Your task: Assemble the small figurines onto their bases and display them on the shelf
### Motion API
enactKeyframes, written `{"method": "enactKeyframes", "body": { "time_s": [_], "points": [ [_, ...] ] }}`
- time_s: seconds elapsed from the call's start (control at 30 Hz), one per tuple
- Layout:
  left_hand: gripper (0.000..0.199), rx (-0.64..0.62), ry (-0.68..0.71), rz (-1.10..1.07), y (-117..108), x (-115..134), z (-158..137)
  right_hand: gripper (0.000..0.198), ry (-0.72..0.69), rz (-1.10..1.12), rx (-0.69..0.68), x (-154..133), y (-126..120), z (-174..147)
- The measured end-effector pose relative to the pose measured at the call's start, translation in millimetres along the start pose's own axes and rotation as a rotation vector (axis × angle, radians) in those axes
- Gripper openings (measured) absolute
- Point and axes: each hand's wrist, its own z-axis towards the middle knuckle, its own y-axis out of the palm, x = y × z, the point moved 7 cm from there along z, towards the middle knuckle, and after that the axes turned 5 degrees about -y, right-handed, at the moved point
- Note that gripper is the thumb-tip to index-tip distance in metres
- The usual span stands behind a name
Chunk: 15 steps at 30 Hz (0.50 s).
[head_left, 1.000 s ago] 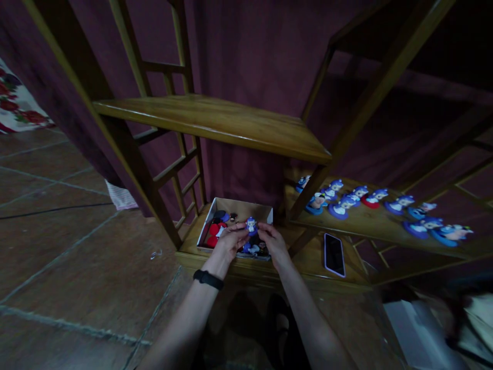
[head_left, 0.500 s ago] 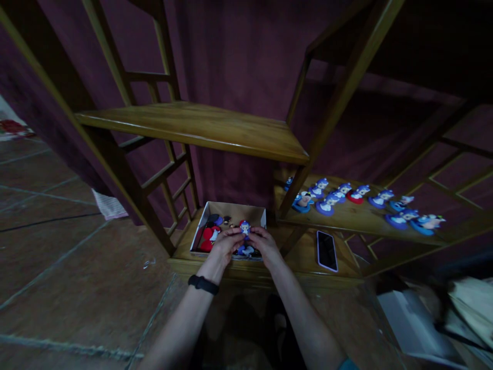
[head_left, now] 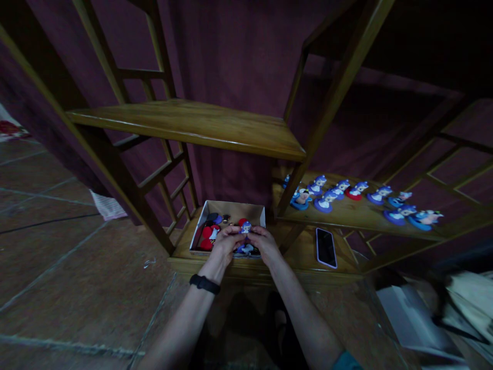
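Note:
Both my hands meet over the front of a cardboard box, fingers closed on one small figurine with blue-purple hair. My left hand, with a black band on its wrist, grips it from the left. From the other side my right hand pinches it. The figurine's lower part is hidden by my fingers. In the box lie red round pieces, dark and purple discs, and more figurine parts under my hands.
Several figurines on purple, blue and red bases stand on the right shelf. A phone lies on the lower board. A wooden shelf juts out above the box. A pale box and a bag are at lower right.
The figurine has tilted or turned slightly between my fingers, its head sitting a little lower. Both hands stay in nearly the same place, and the view has shifted slightly.

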Motion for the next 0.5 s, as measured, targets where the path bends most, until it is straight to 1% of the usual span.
{"method": "enactKeyframes", "body": {
  "time_s": [0.13,0.23,0.33,0.43,0.5],
  "points": [
    [0.029,0.007,-0.004,-0.011,0.1,-3.3,0.1,0.022,-0.008,-0.01,0.02,1.5,-1.2,-0.3],
    [0.028,0.017,-0.006,-0.044,0.2,-5.1,0.7,0.02,0.002,-0.027,0.001,1.7,1.0,-1.4],
    [0.028,-0.007,-0.032,-0.093,2.0,-5.7,1.1,0.021,0.004,-0.066,-0.028,-1.2,2.3,-2.2],
    [0.027,-0.005,-0.047,-0.123,0.8,-3.4,0.8,0.024,-0.036,-0.177,-0.014,-7.9,-1.2,-1.5],
    [0.026,0.008,-0.046,-0.106,-0.7,-1.3,0.2,0.027,-0.095,-0.249,0.003,-13.7,-3.8,0.3]
  ]
}}
